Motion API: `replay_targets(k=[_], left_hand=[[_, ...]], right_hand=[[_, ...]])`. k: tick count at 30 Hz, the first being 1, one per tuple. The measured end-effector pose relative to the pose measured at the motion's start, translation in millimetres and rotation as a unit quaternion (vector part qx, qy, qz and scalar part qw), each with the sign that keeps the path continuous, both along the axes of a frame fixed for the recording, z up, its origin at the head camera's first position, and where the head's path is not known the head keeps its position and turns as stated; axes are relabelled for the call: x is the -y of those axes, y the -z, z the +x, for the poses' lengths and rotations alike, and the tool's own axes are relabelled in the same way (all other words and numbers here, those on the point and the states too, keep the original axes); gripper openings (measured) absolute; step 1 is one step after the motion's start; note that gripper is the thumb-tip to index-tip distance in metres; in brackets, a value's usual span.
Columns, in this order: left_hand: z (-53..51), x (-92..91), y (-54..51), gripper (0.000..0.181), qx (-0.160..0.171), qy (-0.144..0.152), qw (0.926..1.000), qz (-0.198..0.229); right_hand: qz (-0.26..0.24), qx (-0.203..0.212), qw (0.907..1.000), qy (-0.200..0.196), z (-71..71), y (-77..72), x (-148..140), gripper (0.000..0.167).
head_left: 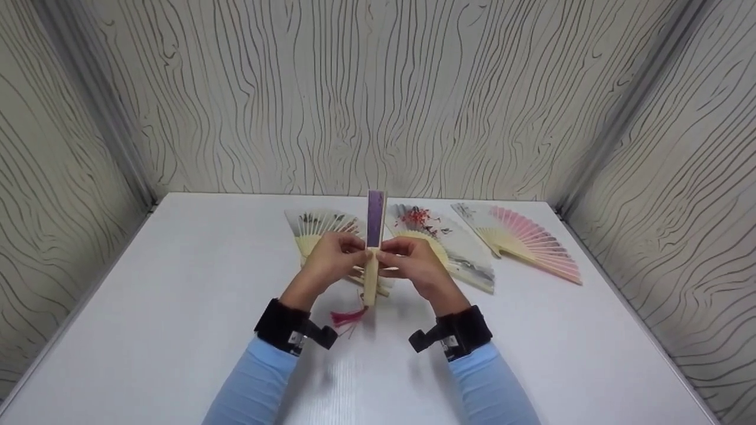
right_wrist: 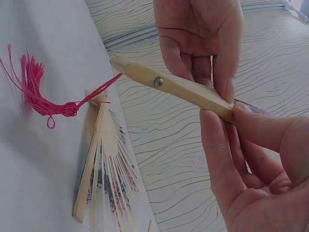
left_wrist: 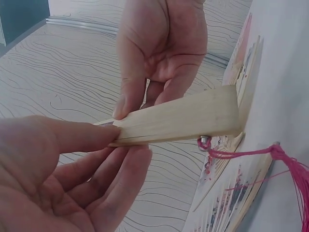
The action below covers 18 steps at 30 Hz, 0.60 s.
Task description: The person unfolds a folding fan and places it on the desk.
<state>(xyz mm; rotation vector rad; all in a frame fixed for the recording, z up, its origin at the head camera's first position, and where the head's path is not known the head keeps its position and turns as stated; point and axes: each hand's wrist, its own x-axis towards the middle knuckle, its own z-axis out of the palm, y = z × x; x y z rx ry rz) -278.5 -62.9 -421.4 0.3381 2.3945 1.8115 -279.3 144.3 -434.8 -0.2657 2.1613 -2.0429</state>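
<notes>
A folded fan (head_left: 371, 268) with pale wooden ribs and a purple upper part stands upright between both hands, above the table. My left hand (head_left: 332, 260) pinches its left edge between thumb and fingers. From the other side my right hand (head_left: 420, 267) pinches it at the same height. A pink tassel (head_left: 348, 317) hangs from the fan's lower end by a cord. In the right wrist view a metal rivet (right_wrist: 159, 82) shows near that end. Behind the hands lies a spread fan (head_left: 322, 221) with dark floral patterns, partly hidden by the left hand.
On the white table (head_left: 177, 283), a spread white fan (head_left: 466, 251) with red blossoms lies behind the right hand. Farther right is a spread pink fan (head_left: 531, 236). Wood-grain panels (head_left: 354, 100) enclose the table at the back and sides.
</notes>
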Motion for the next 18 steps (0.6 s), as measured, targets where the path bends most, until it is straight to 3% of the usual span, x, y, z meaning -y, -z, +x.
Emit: replay_targets(k=[8, 18], left_hand=[[-2.1, 3.8, 0.2, 0.013, 0.027, 0.004, 0.9993, 0.024], [-7.6, 11.5, -0.1, 0.015, 0.049, -0.017, 0.9979, 0.039]], right_hand=[[-0.014, -0.001, 0.9999, 0.010, 1.3, -1.8, 1.5, 0.017], [-0.048, 0.012, 0.9985, 0.021, -0.9, -2.3, -2.8, 0.010]])
